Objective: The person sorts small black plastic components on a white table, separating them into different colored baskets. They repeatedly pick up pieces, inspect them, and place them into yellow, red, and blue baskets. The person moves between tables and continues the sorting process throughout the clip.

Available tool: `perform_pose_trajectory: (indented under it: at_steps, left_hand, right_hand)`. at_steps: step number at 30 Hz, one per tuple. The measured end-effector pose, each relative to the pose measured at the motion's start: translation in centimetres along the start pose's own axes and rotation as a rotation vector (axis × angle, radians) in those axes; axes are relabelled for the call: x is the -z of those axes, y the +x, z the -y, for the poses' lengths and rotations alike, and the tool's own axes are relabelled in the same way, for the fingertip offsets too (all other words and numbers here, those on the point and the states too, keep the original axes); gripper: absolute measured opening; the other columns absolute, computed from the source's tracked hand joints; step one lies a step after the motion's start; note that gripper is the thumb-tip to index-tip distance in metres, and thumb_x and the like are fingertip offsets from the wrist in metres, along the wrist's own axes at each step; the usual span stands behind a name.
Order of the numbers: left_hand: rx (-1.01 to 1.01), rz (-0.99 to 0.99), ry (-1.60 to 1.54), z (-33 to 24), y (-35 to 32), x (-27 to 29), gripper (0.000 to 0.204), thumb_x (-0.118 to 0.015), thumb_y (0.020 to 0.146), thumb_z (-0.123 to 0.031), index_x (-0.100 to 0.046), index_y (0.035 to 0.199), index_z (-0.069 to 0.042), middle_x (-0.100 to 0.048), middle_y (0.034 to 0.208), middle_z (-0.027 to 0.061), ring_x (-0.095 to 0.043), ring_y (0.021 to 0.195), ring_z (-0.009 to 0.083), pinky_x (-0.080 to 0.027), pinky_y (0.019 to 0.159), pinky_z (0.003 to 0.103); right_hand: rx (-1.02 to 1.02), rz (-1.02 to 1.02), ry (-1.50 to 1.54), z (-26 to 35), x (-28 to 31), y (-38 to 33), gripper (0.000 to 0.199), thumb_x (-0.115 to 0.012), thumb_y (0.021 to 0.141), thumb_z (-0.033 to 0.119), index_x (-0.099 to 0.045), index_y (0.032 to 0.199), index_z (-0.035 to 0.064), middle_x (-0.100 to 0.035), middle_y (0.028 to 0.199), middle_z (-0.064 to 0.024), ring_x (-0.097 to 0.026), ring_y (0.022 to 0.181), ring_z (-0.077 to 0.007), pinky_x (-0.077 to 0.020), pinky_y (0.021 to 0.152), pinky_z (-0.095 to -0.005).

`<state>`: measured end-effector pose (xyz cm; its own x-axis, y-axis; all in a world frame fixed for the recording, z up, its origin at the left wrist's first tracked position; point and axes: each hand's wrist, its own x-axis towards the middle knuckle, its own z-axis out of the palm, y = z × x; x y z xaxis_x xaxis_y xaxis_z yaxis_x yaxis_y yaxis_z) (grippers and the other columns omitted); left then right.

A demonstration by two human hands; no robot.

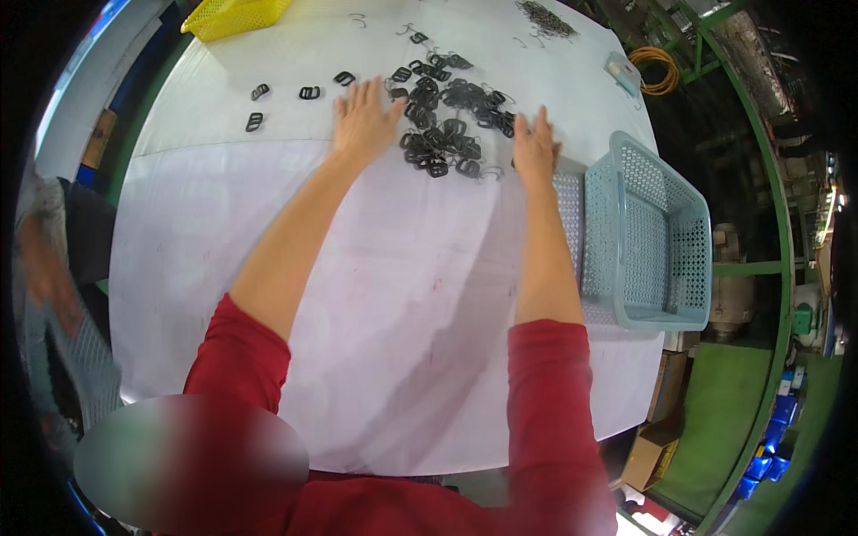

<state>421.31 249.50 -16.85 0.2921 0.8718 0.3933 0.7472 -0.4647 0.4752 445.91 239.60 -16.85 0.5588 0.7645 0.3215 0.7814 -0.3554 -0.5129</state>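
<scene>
White sheeting covers the long work table point(268, 232) in front of you, with green floor and green framing off to your right. Both your arms are stretched out flat over it, palms down. Your left hand point(362, 118) has its fingers spread fairly wide and holds nothing; its thumb and fingertips touch the near-left edge of the heap of black buckles point(447, 112). Your right hand point(534, 143) lies flat with the fingers closer together, also empty, its fingertips at the heap's right edge.

The heap sits between your two hands and just beyond your fingertips. If you mean to draw it in, I would judge it best to keep both palms low against the sheet and cup the fingers behind the far side of the pile, so that pieces do not slip out under them. A few loose buckles point(308, 92) lie well to the left of your left fingers; they would need a separate sweep. Thin wire hooks are mixed into the near edge of the pile and could snag on the sheet.

Just right of your right wrist stands a pale blue perforated basket point(679, 259), tipped on its side with the opening facing you; nothing shows inside it. A yellow basket point(234, 16) sits far beyond your left fingers at the table's corner, and its contents cannot be seen. Another heap of small metal parts point(547, 18) lies far beyond your right fingers.
</scene>
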Motion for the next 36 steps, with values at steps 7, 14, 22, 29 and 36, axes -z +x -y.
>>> perform_pose_trajectory:
  at_steps: [7, 14, 22, 29, 36]
  left_hand:
    - [-0.160, 0.010, -0.370, -3.8, -3.5, -1.3, 0.033, -0.046, 0.092, -0.023, -0.050, 0.117, -0.002, -0.054, 0.118, 0.0152, -0.050, 0.111, 0.0327, -0.039, 0.095, 0.041]
    - [0.684, 0.031, -1.425, -7.8, -14.4, 7.3, 0.030, -0.052, 0.090, -0.010, -0.050, 0.119, 0.000, -0.057, 0.114, 0.0117, -0.057, 0.104, 0.0179, -0.047, 0.085, 0.030]
    - [0.441, 0.310, -0.936, -1.0, -16.1, 15.3, 0.028, -0.059, 0.088, -0.021, -0.061, 0.109, -0.003, -0.065, 0.103, 0.0092, -0.062, 0.092, 0.0160, -0.048, 0.078, 0.027]
    - [-0.122, 0.145, -0.192, 1.4, -18.4, 16.3, 0.017, -0.061, 0.084, -0.023, -0.071, 0.091, -0.011, -0.063, 0.108, 0.0061, -0.058, 0.099, 0.0249, -0.047, 0.082, 0.034]
    - [-0.256, 0.261, -0.094, -4.6, -19.8, 11.8, 0.024, -0.065, 0.079, -0.022, -0.064, 0.099, -0.008, -0.062, 0.100, 0.0083, -0.056, 0.097, 0.0262, -0.046, 0.083, 0.039]
  right_hand:
    - [0.235, 0.003, 0.353, 9.6, -3.7, -6.2, 0.036, -0.042, 0.094, 0.030, -0.056, 0.118, 0.0084, -0.059, 0.113, -0.0127, -0.053, 0.105, -0.0315, -0.0407, 0.091, -0.0395]
    - [-0.351, 0.013, 1.277, 14.3, 1.5, -18.7, 0.045, -0.066, 0.083, 0.019, -0.051, 0.121, -0.0004, -0.058, 0.110, -0.0122, -0.056, 0.100, -0.0202, -0.0440, 0.088, -0.0306]
    - [-0.452, 0.200, 1.034, 10.9, 9.8, -20.5, 0.022, -0.067, 0.081, 0.012, -0.060, 0.096, -0.0024, -0.066, 0.081, -0.0087, -0.063, 0.076, -0.0149, -0.0491, 0.069, -0.0238]
    - [-0.256, 0.343, 0.787, 8.6, 16.0, -20.4, 0.021, -0.056, 0.090, 0.021, -0.064, 0.094, 0.0013, -0.068, 0.088, -0.0070, -0.063, 0.078, -0.0115, -0.0471, 0.069, -0.0249]
    - [-0.492, 0.314, 1.176, 8.1, 15.5, -21.6, 0.019, -0.060, 0.086, 0.018, -0.062, 0.095, 0.0019, -0.063, 0.082, -0.0057, -0.061, 0.073, -0.0125, -0.0462, 0.061, -0.0233]
